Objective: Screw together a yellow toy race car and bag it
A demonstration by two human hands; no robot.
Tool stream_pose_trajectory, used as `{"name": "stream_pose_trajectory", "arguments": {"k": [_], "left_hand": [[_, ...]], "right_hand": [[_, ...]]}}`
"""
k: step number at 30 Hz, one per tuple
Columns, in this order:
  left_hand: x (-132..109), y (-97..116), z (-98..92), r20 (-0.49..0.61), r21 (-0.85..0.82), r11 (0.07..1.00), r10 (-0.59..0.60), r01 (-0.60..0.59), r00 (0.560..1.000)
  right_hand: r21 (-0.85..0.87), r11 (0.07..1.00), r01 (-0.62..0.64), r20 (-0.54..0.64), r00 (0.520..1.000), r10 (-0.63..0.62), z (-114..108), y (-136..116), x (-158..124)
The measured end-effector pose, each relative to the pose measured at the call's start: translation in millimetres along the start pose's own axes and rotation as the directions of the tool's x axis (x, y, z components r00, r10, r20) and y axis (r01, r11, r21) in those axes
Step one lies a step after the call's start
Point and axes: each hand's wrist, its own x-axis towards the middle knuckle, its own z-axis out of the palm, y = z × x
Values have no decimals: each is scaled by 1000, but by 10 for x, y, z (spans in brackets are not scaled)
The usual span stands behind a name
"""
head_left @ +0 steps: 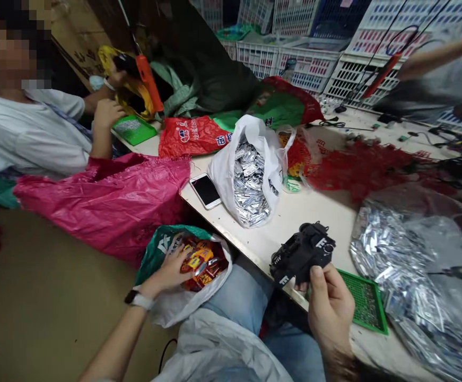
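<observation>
Down at the table [294,212] edge, the right hand [330,310] grips a black part [303,253] between thumb and fingers, holding it just above the tabletop and close to the person's lap. Off the table's near edge, the left hand [171,273] reaches into a green-and-white bag [183,297] on the lap, its fingers spread over red and yellow packets [202,262]; whether it grasps any cannot be told. A watch [138,300] sits on that wrist. On the table, a green tray [366,302] lies just beside the right hand, a white bag [250,170] of silver sachets stands near the middle, and a phone [206,191] lies at the edge beside it. A clear bag [413,265] of more sachets covers the table's right end. At the table's far left, another person [35,132] works over a second green tray [134,129], with a pink bag [111,201] hanging off the edge.
</observation>
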Motion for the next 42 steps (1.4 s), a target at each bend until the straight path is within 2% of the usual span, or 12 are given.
{"name": "stream_pose_trajectory", "arguments": {"k": [2, 4, 8, 13, 19, 22, 25, 29, 33, 37, 40, 42], "left_hand": [[65, -106, 253, -7, 79, 995, -54, 54, 999], [74, -213, 352, -24, 147, 983, -106, 108, 994], [-22, -432, 260, -57, 226, 959, -160, 169, 986], [-106, -474, 325, 24, 249, 963, -109, 99, 994], [368, -45, 888, 80, 316, 948, -45, 18, 996], [595, 117, 1101, 71, 356, 934, -69, 39, 995], [580, 130, 1230, 24, 381, 918, -128, 110, 991], [337, 45, 1314, -62, 356, 906, -222, 229, 973], [201, -12, 1238, -70, 257, 938, -223, 234, 972], [202, -84, 898, -38, 107, 987, -113, 116, 993], [46, -173, 546, -170, 28, 994, -103, 109, 980], [-192, -241, 358, -323, 11, 988, -143, 154, 935]], "right_hand": [[-54, 998, 22, 27, 999, -21, -30, -44, -1], [-108, 994, 11, 92, 996, -1, -32, -72, 34], [-172, 973, -153, 222, 956, 189, 84, -49, 219], [-126, 909, -398, 179, 892, 416, 300, 173, 439], [-160, 951, -263, 21, 963, 270, 385, 520, 453], [-206, 955, -211, -38, 977, 208, 366, 586, 397], [-232, 956, -180, -42, 984, 175, 335, 613, 361], [-209, 964, -166, -34, 986, 162, 310, 668, 367], [-170, 971, -165, -63, 986, 157, 333, 697, 396], [-119, 986, -119, -178, 979, 96, 351, 648, 394], [-221, 958, 183, -286, 927, -243, 333, 658, 291], [-304, 851, 428, -179, 852, -492, 367, 729, 154]]}}
